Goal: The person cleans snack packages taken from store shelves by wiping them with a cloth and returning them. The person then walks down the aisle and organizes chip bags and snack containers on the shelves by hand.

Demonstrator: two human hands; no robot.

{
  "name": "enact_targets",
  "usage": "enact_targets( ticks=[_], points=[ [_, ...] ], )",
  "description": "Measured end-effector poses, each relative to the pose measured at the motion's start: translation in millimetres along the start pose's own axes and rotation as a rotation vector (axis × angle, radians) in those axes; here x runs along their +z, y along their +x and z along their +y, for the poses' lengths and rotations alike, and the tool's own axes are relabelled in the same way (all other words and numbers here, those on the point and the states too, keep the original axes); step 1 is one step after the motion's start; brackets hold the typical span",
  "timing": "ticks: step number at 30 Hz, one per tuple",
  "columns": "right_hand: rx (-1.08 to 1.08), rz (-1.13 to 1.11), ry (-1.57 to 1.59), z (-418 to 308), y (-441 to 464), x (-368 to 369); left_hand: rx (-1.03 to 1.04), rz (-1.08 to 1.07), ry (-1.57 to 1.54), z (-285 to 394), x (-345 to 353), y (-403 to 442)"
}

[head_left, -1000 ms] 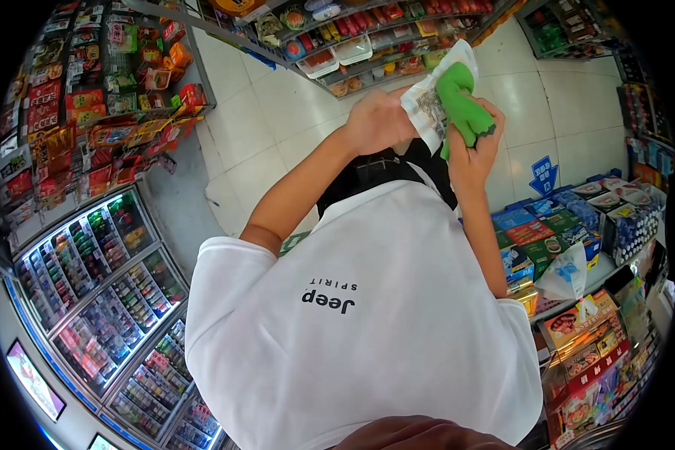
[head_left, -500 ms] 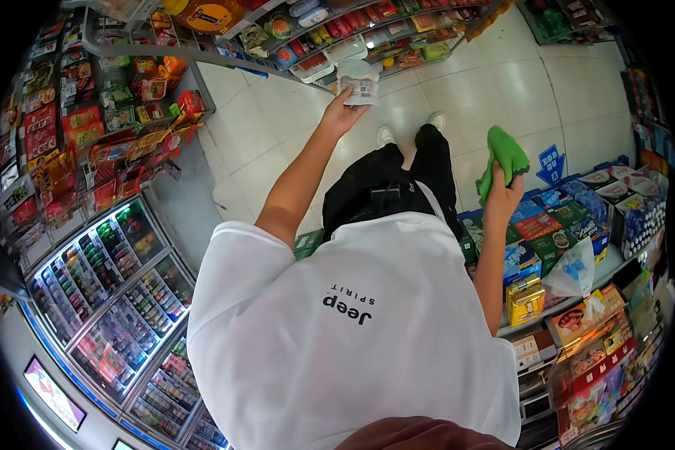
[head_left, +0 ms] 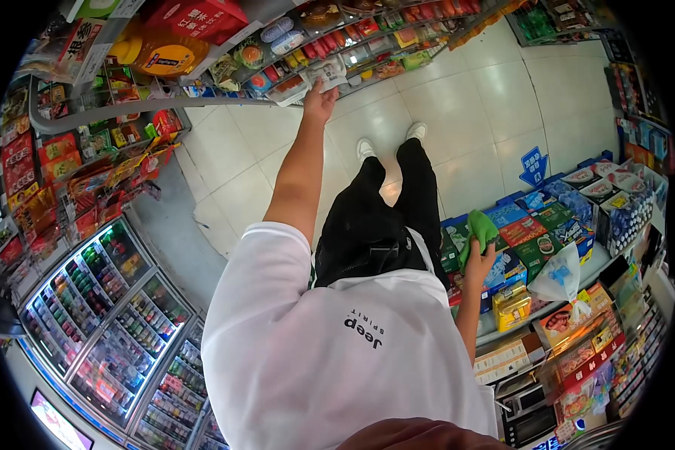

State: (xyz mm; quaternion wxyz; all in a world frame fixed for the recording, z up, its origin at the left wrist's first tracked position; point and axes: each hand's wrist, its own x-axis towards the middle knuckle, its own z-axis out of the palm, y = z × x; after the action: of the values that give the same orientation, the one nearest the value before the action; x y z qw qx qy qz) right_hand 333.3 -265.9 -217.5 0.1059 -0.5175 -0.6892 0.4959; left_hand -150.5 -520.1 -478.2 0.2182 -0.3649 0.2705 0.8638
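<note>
My left hand reaches out to the lower front of a stocked shelf. Its fingers grip a small whitish packet with a printed label, held over a tray at the shelf edge; the exact contents cannot be made out. Closed round a bunched green cloth, my right hand is lower and to the right, beside stacked drink cartons.
Packaged snacks and a large bottle of yellow liquid fill the shelves at the upper left. A lit drinks fridge stands on the left. A clear plastic bag and a yellow box lie on the right counter.
My left hand has carried the packet up and leftward to the shelf edge. My right hand has come down and inward with the green cloth. The view has shifted nearer the shelf.
</note>
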Motion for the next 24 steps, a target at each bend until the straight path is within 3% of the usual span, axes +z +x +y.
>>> enact_targets(
  ticks=[3, 6, 9, 16, 19, 24],
  points=[
    [-0.074, -0.045, -0.092, 1, 5, 5, 0.127, -0.154, -0.095, -4, -5, 24],
    [-0.082, -0.075, -0.147, 9, 10, 10, 0.198, -0.124, -0.02, -9, -14, 46],
    [-0.059, -0.1, -0.153, 10, 12, 14, 0.01, 0.208, 0.179, -6, -21, 51],
    [-0.091, -0.123, -0.176, 11, 15, 18, -0.015, 0.213, 0.019, -10, -41, 72],
    [-0.094, -0.128, -0.183, 5, 11, 19, -0.036, 0.394, 0.155, -19, -28, 66],
    [-0.048, -0.137, -0.179, 6, 7, 20, 0.11, 0.367, -0.063, -23, -13, 61]
  ],
)
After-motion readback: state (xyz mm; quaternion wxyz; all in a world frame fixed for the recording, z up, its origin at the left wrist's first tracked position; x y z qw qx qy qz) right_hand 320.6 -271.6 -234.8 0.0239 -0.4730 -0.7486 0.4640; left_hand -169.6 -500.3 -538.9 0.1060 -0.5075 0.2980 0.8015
